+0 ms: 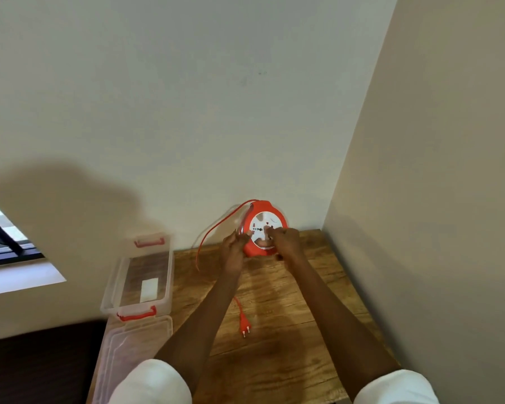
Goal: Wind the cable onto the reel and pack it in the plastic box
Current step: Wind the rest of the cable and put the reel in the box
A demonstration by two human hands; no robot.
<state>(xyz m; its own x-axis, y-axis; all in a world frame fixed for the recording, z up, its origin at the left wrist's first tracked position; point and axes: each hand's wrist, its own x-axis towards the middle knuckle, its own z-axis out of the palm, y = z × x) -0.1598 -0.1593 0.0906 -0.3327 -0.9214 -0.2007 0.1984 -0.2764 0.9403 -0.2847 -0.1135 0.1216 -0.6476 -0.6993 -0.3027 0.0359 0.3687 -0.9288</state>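
Reel: orange casing, smooth plastic by the look of it, with a white matt face. Cable: orange, smooth sheath, slight sheen; blurred near the reel, so finish there is uncertain. Plug: orange plastic. Plastic box: clear, glossy walls, orange clips. Lid: clear, same glossy plastic. Table: wood grain, brown, low sheen. Sleeves: white cloth, matt. Wall: painted, matt.

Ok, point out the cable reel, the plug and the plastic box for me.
cable reel [270, 205]: head view, orange top rim.
plug [244, 325]: head view, orange body above the pins.
plastic box [134, 307]: head view, clear near wall.
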